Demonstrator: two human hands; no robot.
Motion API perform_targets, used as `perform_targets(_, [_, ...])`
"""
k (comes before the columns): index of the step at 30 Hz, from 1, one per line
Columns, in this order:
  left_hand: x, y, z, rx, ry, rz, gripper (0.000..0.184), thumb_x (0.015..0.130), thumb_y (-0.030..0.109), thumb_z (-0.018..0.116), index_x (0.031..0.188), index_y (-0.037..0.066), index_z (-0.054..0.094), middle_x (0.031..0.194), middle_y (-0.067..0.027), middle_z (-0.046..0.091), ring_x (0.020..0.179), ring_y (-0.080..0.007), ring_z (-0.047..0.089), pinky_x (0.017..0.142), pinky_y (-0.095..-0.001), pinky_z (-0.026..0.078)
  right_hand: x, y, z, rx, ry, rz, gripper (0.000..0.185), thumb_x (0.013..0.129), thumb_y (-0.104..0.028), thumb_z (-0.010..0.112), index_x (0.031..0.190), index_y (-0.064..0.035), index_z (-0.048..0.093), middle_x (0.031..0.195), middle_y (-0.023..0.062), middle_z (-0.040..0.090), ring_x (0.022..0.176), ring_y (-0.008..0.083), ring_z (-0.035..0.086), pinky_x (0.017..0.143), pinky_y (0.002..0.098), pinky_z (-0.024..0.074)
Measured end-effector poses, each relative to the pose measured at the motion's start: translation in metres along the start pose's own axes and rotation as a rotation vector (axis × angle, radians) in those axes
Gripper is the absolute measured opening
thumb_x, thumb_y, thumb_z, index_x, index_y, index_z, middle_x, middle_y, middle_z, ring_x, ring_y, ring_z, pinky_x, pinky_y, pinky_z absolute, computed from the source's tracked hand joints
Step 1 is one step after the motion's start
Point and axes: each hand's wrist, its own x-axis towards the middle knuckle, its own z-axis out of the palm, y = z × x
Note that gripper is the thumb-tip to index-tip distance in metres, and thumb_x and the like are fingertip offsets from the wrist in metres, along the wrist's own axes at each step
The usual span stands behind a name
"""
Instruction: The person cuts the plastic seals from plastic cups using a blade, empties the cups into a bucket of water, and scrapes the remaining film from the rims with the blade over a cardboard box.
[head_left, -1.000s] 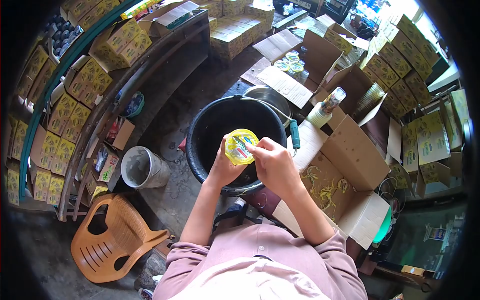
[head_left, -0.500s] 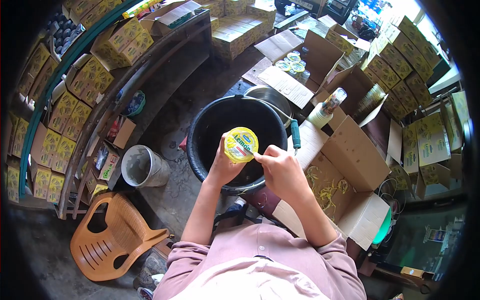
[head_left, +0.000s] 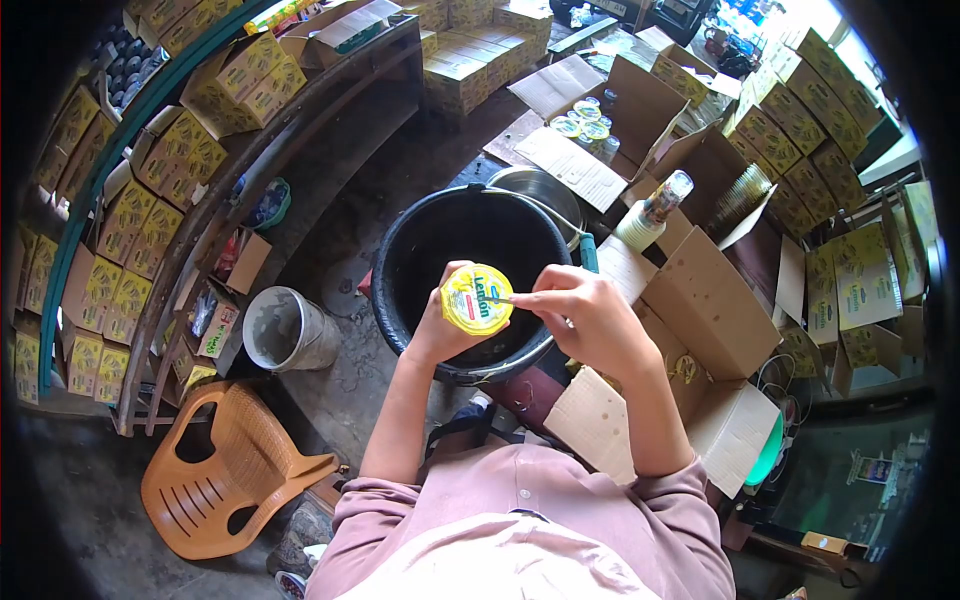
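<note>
My left hand [head_left: 445, 325] is wrapped around a cup [head_left: 470, 318] with a yellow printed lid marked "Lemon". The lid faces up towards me, above the mouth of a large black bucket [head_left: 400, 235]. In my right hand [head_left: 590, 315], fingers pinch a small, thin, dark tool [head_left: 503, 299] like a narrow blade. Its tip lies over the lid; whether it presses into it I cannot tell. The tool's rear end is hidden in my fingers.
An open carton [head_left: 728, 300] with yellow shreds stands to the right, near stacked cups [head_left: 640, 228]. Lidded cups [head_left: 590, 122] fill part of another carton behind. A grey bucket [head_left: 290, 330] and an orange chair [head_left: 225, 465] are at left, below shelves of yellow boxes [head_left: 130, 230].
The cup has turned in my left hand, so its lettering now runs steeply downward. My right hand has shifted slightly right and upward, and the thin tool now shows across the lid.
</note>
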Motion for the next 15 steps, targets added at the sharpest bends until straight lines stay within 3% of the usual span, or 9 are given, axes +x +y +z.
perform_targets(6, [0.001, 0.002, -0.001, -0.062, -0.065, -0.006, 0.051, 0.059, 0.012, 0.079, 0.102, 0.003, 0.054, 0.098, -0.0063, 0.056, 0.087, -0.0157, 0.06, 0.08, -0.0262, 0.048, 0.01, 0.0, 0.009, -0.067, -0.089, -0.041, 0.032, 0.066, 0.007, 0.06, 0.091, -0.0094, 0.069, 0.08, 0.0099, 0.057, 0.072, 0.0244, 0.059, 0.063, 0.0342, 0.0493])
perform_targets(15, [0.001, 0.0, -0.001, -0.048, -0.071, -0.027, 0.056, 0.058, 0.014, 0.08, 0.105, 0.004, 0.052, 0.099, -0.0063, 0.056, 0.088, -0.0158, 0.061, 0.079, -0.0264, 0.049, 0.014, 0.003, 0.016, -0.087, -0.091, -0.062, 0.032, 0.066, 0.009, 0.061, 0.091, -0.0102, 0.069, 0.078, 0.0095, 0.057, 0.07, 0.0233, 0.059, 0.061, 0.0327, 0.05])
